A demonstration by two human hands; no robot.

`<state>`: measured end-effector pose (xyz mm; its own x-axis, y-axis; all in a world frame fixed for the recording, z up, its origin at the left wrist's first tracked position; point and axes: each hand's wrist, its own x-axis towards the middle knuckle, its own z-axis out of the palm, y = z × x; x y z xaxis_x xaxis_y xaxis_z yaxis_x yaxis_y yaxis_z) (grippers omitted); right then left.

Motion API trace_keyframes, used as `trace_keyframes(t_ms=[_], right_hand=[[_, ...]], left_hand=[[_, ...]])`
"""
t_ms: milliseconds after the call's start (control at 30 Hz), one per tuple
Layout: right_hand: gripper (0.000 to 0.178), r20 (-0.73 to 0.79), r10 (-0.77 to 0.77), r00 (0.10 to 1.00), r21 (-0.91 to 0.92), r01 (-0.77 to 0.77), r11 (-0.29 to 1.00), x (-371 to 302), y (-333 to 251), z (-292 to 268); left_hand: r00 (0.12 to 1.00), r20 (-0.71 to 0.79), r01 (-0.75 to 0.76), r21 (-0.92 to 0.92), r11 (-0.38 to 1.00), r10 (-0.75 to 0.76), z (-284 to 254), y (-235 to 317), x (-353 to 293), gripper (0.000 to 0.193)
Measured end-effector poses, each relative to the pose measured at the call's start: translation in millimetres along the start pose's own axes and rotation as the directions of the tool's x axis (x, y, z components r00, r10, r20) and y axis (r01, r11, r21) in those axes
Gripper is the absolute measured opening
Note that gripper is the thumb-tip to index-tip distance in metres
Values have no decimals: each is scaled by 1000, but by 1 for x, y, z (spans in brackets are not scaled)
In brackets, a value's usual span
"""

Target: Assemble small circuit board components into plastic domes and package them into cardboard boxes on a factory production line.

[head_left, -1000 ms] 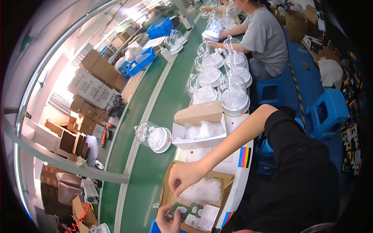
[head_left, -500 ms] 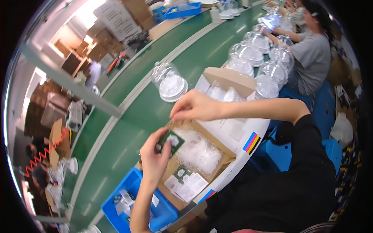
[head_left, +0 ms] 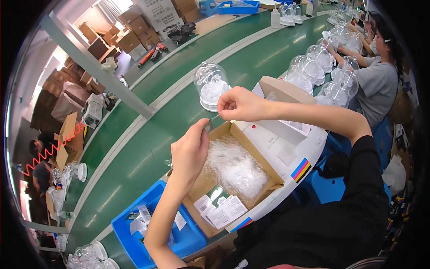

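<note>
From my remote seat, I see an open cardboard box [head_left: 251,151] at 5 o'clock holding clear crinkled filling [head_left: 239,172] and white slips [head_left: 227,211]; a blue bin [head_left: 190,237] at 7 holds papers [head_left: 145,214]. My left hand [head_left: 190,150] pinches a thin card [head_left: 208,126], at its 1 o'clock and my right hand's [head_left: 242,105] 8; the right's fingers curl, grip unclear.

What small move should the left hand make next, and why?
I'd probably turn the left hand slightly to show more of the thin piece at its fingertips: it's seen nearly edge-on, and whatever the right hand may be pinching close by can't be made out.
</note>
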<state>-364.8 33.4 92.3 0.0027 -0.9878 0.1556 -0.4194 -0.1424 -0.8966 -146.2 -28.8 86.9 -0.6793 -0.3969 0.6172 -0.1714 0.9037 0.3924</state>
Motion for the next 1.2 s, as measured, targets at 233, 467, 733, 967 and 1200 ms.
trace_keyframes(t_ms=[233, 467, 733, 967, 1200], right_hand=[[15, 39, 84, 996, -47, -83, 995, 28, 6, -9], [19, 138, 215, 967, 277, -246, 929, 43, 12, -16], [35, 245, 163, 956, 364, -246, 898, 39, 24, -17], [35, 253, 305, 918, 648, -395, 651, 34, 25, -4], [26, 322, 296, 899, 698, -437, 567, 34, 25, 3]], left_hand=[[949, -63, -291, 212, 933, 310, 9, -22, 24, 31], [946, -84, -295, 188, 937, 314, 18, -29, 46, 33], [992, -81, -96, 1, 995, 96, 22, -37, 47, 43], [985, -120, -117, 35, 993, 120, 29, -51, 40, 39], [980, -136, 107, -235, 966, -141, 23, -46, 36, 28]])
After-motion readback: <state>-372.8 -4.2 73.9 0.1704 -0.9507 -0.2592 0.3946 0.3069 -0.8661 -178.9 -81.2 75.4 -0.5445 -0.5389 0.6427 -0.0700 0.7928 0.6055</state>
